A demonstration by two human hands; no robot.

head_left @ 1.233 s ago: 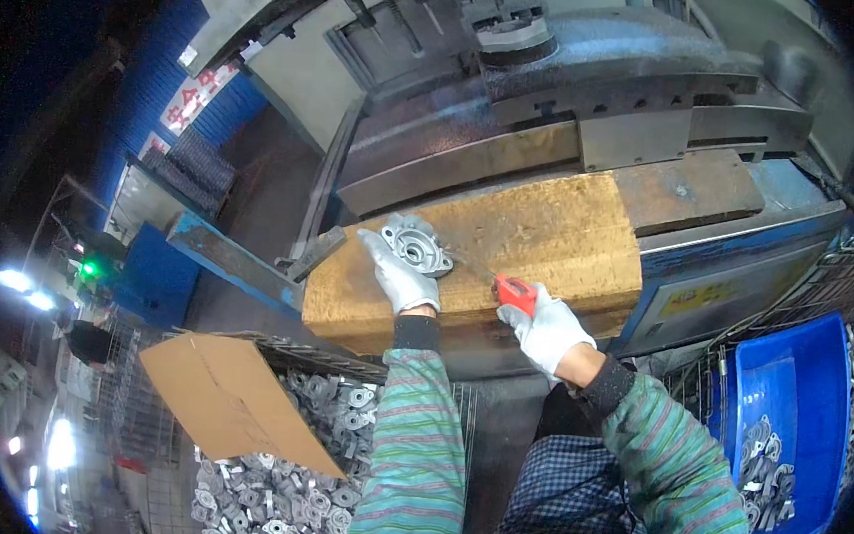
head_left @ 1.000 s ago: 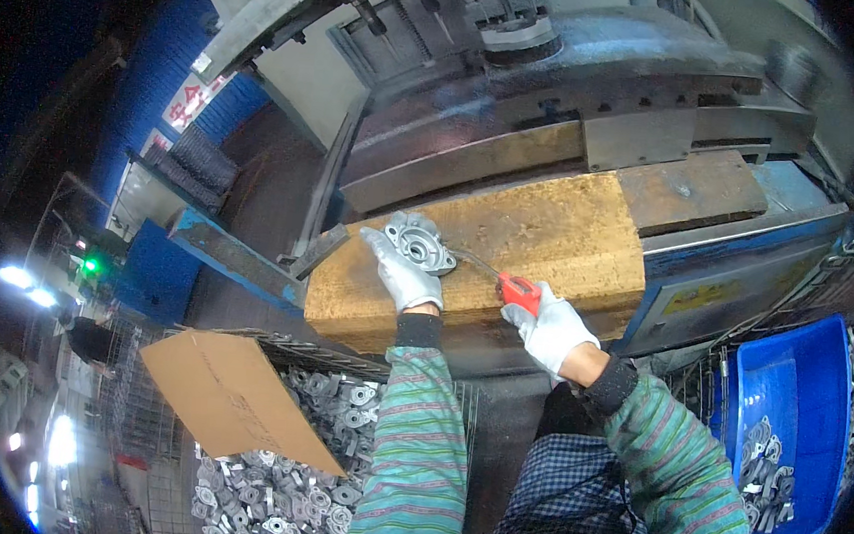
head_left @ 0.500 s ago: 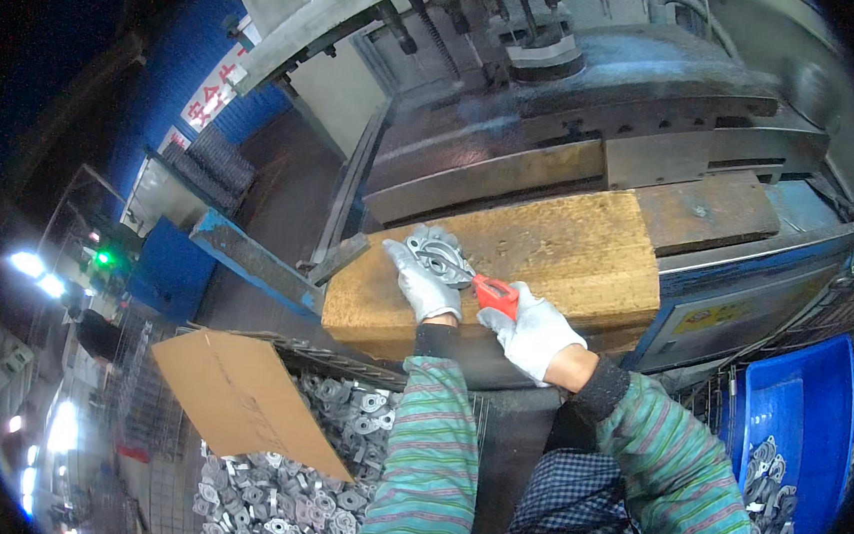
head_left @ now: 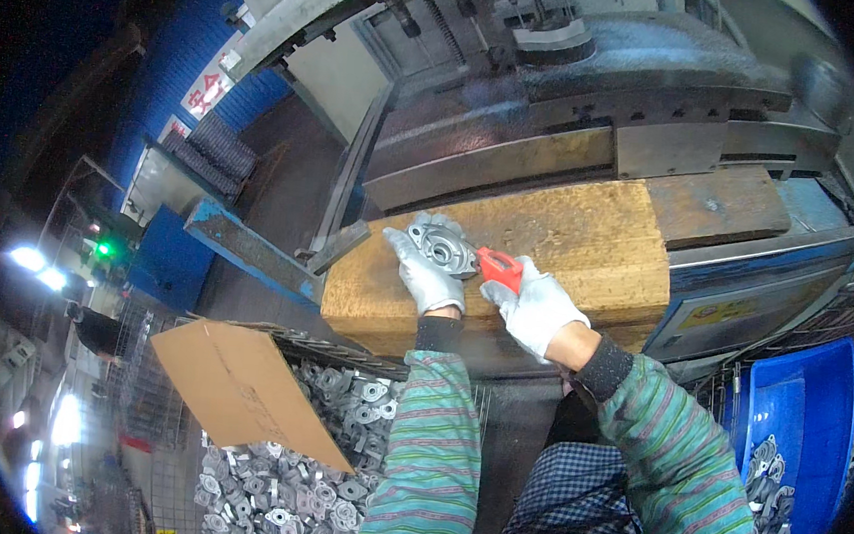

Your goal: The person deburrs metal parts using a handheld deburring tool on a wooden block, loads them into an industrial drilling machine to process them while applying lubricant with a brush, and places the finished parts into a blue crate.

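My left hand, in a pale work glove, is closed around a grey metal casting with a round hollow in its middle. The casting is held just over the near left part of a thick wooden block. In my gloved right hand is a hand tool with a red handle. Its front end meets the casting's right edge; the tip is hard to make out, so its exact kind does not show.
Behind the block stands a machine with a metal bed and hanging spindles. Lower left, many similar castings lie in a wire basket, partly under a cardboard sheet. A blue bin with more castings stands at right.
The tool's thin shaft, which lay across the casting's face, has drawn back to its right edge. The casting's round hollow now shows more fully. Both hands keep their holds.
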